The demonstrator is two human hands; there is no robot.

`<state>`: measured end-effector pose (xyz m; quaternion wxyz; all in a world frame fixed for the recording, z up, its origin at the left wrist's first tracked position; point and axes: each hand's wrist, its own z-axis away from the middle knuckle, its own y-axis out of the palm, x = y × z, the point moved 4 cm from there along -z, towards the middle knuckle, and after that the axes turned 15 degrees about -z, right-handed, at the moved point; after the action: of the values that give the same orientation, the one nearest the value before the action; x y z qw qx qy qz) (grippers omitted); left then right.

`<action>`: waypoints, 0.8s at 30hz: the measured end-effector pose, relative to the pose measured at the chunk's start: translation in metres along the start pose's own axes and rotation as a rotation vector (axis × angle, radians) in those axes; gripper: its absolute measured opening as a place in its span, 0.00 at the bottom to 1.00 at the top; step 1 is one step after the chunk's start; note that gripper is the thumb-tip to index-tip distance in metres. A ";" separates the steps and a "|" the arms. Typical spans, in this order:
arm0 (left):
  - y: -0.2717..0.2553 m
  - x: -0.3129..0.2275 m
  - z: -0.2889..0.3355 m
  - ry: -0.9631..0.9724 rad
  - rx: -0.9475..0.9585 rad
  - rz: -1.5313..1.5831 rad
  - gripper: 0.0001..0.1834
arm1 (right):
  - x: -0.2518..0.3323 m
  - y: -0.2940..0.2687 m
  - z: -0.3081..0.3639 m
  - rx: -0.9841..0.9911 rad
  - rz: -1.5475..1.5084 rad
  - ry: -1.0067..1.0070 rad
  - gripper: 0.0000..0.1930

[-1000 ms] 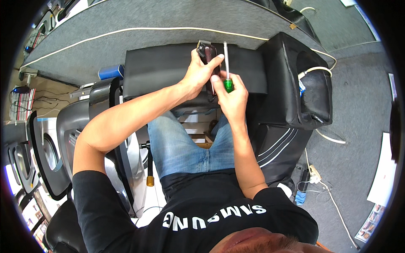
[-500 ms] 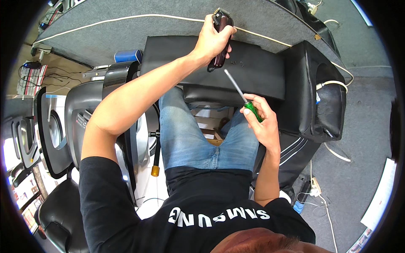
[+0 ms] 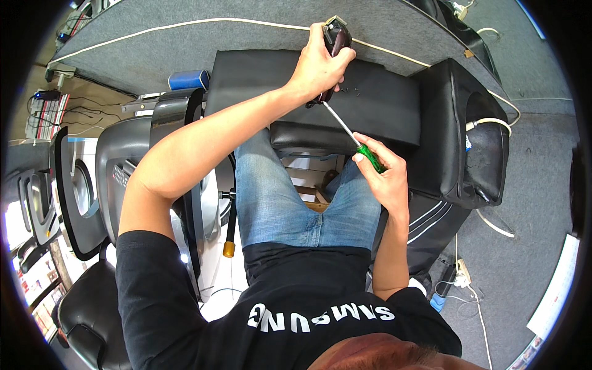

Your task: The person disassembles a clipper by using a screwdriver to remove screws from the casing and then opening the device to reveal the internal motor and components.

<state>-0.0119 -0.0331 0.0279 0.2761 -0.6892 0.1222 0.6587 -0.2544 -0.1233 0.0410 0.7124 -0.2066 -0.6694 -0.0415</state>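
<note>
I hold clipper (image 3: 338,39) in left hand (image 3: 316,65), screwdriver (image 3: 369,156) in right hand (image 3: 388,179), tip at clipper's near end; dark bits (image 3: 350,93) right, on pad (image 3: 383,112).

At one o'clock, the elongated maroon-and-black plastic hair clipper (image 3: 337,41) has a glossy body and shiny metal blade. At two, the slim screwdriver (image 3: 367,155) joins a smooth metal shaft to a glossy green plastic handle. The black rectangular leatherette-looking bench (image 3: 388,108) at twelve is smooth; at three, the grey carpet (image 3: 536,179) looks matt.

Small pieces (image 3: 357,94) on bench (image 3: 253,74), screwdriver (image 3: 366,153) right of clipper (image 3: 337,41)
</note>
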 end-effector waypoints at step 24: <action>0.004 0.008 0.003 -0.056 -0.020 -0.024 0.28 | -0.018 0.009 -0.011 -0.141 -0.079 -0.004 0.15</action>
<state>-0.0156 -0.0330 0.0195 0.2803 -0.6745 0.0995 0.6757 -0.2428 -0.1227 0.0211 0.6925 -0.2300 -0.6738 -0.1163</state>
